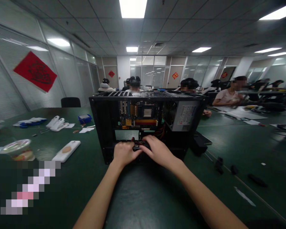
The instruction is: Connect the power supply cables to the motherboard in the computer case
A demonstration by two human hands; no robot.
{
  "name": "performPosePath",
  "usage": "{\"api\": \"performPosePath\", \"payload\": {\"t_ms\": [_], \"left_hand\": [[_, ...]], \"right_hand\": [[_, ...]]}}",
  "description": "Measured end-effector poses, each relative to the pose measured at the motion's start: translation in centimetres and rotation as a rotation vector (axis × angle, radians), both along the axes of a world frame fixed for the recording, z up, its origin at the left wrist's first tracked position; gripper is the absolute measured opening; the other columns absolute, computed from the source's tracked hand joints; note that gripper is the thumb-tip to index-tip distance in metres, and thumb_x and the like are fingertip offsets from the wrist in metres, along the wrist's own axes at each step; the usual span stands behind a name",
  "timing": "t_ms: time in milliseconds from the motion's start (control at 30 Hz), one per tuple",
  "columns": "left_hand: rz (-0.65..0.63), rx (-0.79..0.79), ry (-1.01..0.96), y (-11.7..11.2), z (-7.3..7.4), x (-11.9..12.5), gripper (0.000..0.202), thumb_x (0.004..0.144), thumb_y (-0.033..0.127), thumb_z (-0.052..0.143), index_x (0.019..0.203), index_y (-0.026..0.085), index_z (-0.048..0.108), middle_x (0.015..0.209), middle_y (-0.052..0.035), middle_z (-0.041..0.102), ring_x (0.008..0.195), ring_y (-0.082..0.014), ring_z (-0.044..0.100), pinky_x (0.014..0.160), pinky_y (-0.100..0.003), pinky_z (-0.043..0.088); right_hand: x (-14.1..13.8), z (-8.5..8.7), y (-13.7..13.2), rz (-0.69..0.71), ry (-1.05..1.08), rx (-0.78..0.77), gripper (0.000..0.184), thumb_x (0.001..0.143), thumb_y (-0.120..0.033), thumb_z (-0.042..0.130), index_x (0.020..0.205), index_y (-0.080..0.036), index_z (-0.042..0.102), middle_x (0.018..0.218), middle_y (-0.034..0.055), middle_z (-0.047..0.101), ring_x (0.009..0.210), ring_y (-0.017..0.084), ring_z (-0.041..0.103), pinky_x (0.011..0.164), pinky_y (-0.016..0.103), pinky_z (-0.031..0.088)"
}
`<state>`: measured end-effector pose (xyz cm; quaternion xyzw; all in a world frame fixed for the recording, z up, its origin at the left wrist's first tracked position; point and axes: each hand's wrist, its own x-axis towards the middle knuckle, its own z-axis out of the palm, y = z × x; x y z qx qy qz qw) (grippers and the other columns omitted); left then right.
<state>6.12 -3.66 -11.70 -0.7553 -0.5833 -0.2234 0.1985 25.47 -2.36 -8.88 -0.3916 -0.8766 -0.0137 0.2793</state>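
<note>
A black computer case (98,127) with its side open stands in front of me on the green table. Inside are a motherboard (139,111) at the top and a grey power supply (186,116) at the upper right. Low in the opening, my left hand (124,153) is closed at a bundle of dark and red cables (137,143). My right hand (159,149) curls over the right end of that bundle, its thumb near my left thumb. The fingertips of both hands are partly hidden behind the cables and inside the case.
To the left lie a white phone-like thing (66,151), a lidded plastic cup (19,149), white gloves (57,123) and a blue object (85,118). A black box (198,144) and small black parts (219,164) lie at the right. Other people sit beyond the case.
</note>
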Motion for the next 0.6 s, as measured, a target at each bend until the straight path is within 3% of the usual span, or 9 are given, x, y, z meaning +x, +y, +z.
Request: {"api": "performPosePath", "payload": {"t_ms": [133,300,433,500,600], "left_hand": [[-0.008,-0.008,-0.003,0.2,0.0,0.0,0.037,0.084,0.050,0.058,0.081,0.017,0.074,0.080,-0.0098,0.074,0.072,-0.0282,0.070,0.066,-0.034,0.047],[0.001,-0.014,-0.011,0.3,0.0,0.0,0.039,0.084,0.054,0.058,0.077,0.018,0.071,0.079,-0.0089,0.074,0.073,-0.0288,0.070,0.067,-0.034,0.047],[0.030,-0.058,-0.097,-0.2,0.5,0.0,0.046,0.081,0.063,0.060,0.087,0.018,0.067,0.081,-0.0087,0.073,0.076,-0.0297,0.070,0.067,-0.034,0.048],[0.029,-0.099,-0.230,-0.4,1.0,-0.1,0.053,0.080,0.065,0.060,0.106,0.019,0.063,0.088,-0.0079,0.074,0.081,-0.0289,0.070,0.067,-0.033,0.049],[-0.072,-0.141,-0.467,-0.3,2.1,-0.5,0.063,0.081,0.054,0.067,0.133,0.023,0.050,0.106,-0.0062,0.073,0.094,-0.0261,0.070,0.077,-0.032,0.052]], "right_hand": [[-3.6,2.2,1.9,0.035,-0.190,-0.198,0.029,0.097,-0.029,0.045,0.113,-0.013,0.063,0.109,0.0143,0.069,0.102,0.024,0.064,0.086,0.031,0.046],[-3.8,3.4,2.9,0.033,-0.298,-0.311,0.033,0.095,-0.033,0.045,0.108,-0.015,0.070,0.106,0.0153,0.072,0.099,0.027,0.067,0.080,0.032,0.045],[-2.7,4.1,3.4,0.079,-0.061,-0.353,0.033,0.091,-0.042,0.055,0.090,-0.016,0.075,0.090,0.0106,0.074,0.083,0.022,0.067,0.068,0.027,0.042],[-2.1,4.6,3.6,0.086,0.118,-0.352,0.038,0.091,-0.046,0.054,0.083,-0.015,0.074,0.080,0.0079,0.073,0.074,0.019,0.064,0.063,0.026,0.039],[-1.2,5.8,3.2,0.172,0.290,-0.432,0.052,0.093,-0.056,0.046,0.079,-0.013,0.073,0.071,0.0052,0.069,0.065,0.015,0.058,0.057,0.025,0.035]]}}
